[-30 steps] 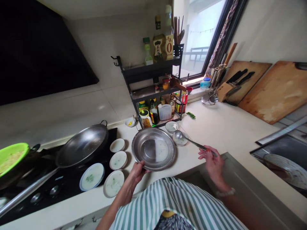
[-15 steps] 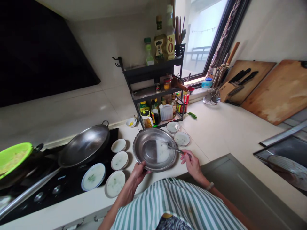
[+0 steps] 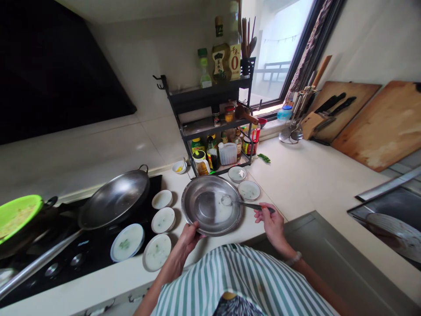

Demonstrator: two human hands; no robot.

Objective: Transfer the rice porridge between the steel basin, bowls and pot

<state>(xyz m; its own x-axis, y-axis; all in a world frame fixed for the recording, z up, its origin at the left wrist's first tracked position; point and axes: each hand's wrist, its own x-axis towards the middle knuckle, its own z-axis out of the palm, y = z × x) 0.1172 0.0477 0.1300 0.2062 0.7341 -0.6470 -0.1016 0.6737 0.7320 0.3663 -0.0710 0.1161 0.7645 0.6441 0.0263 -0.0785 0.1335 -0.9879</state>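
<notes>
My left hand (image 3: 190, 237) grips the near left rim of a wide steel basin (image 3: 200, 202), the thumb over the edge. White soupy liquid (image 3: 224, 213) lies pooled in its right side. Between the fingers of my right hand (image 3: 271, 220) is the dark handle of a metal ladle (image 3: 243, 204), whose round bowl sits in the liquid. Bowls of the same pale liquid with green bits stand around: a small bowl (image 3: 163, 220) and a larger bowl (image 3: 158, 253) on the left, and a glass bowl (image 3: 249, 190) just behind the basin on the right.
On the stove at left are a wok (image 3: 115, 199) with a long handle and a green strainer (image 3: 19, 215). A black spice rack (image 3: 210, 101) stands behind the basin. Knives in a block (image 3: 312, 125), cutting boards (image 3: 381, 127) and a sink (image 3: 388, 219) are at right.
My right hand has moved to the right, away from the basin, and the ladle handle now reaches farther out. My left hand stays on the rim.
</notes>
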